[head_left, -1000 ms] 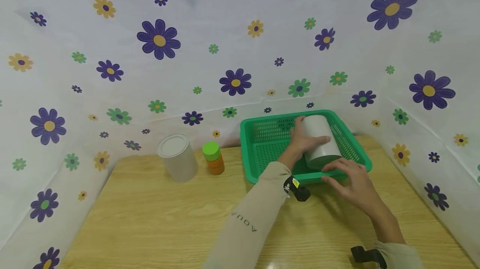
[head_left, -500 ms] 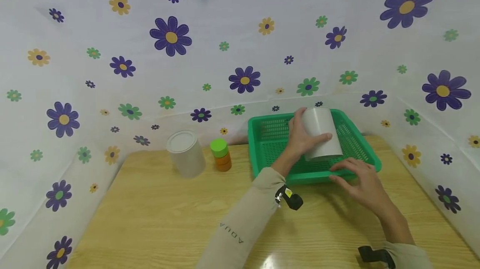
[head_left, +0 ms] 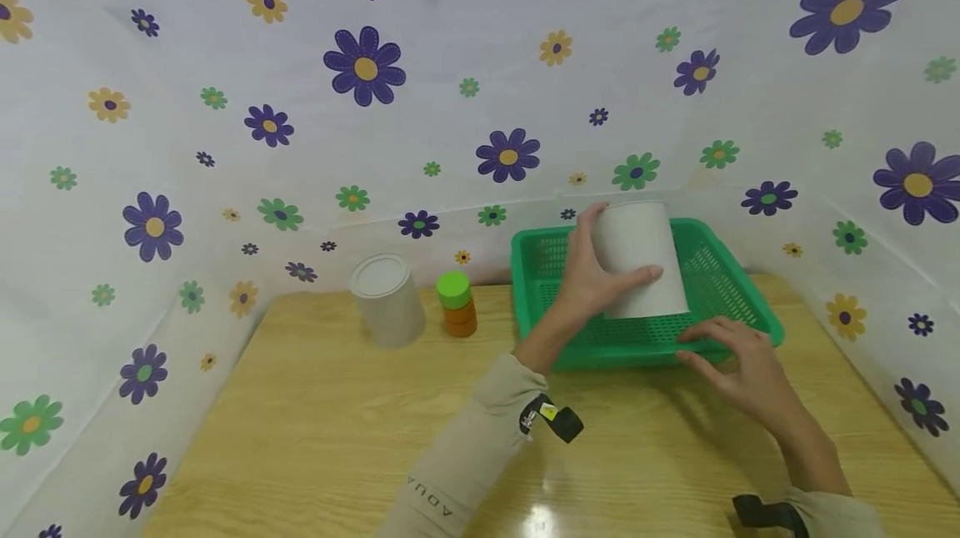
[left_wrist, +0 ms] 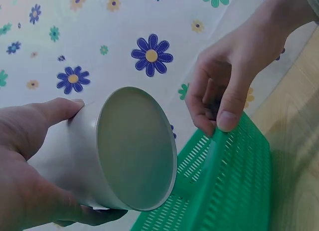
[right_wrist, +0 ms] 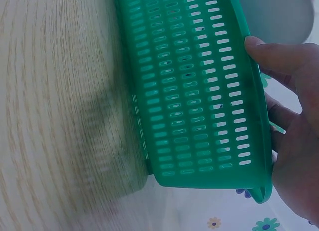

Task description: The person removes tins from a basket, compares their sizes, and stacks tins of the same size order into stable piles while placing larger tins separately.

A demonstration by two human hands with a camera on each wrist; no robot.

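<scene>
My left hand (head_left: 588, 275) grips a white cylindrical can (head_left: 643, 258) from its left side, thumb across the front. The can is tilted over the green perforated basket (head_left: 622, 357), and its round, rimmed end (left_wrist: 137, 148) faces the left wrist camera. With thumb and fingers, my right hand (head_left: 753, 367) pinches the basket's near rim toward the right. In the right wrist view the thumb lies on the outer side of the rim (right_wrist: 266, 116), with the other fingers partly hidden behind it.
Left of the basket, a small orange jar with a green lid (head_left: 457, 304) stands on the wooden table (head_left: 360, 429). Beside it is another white can (head_left: 390, 304), upright. A flower-patterned sheet (head_left: 442, 125) closes off the back and sides.
My left hand has raised the can relative to the basket, and its lower end no longer shows in the head view. The right hand stays at the rim. The head view has shifted.
</scene>
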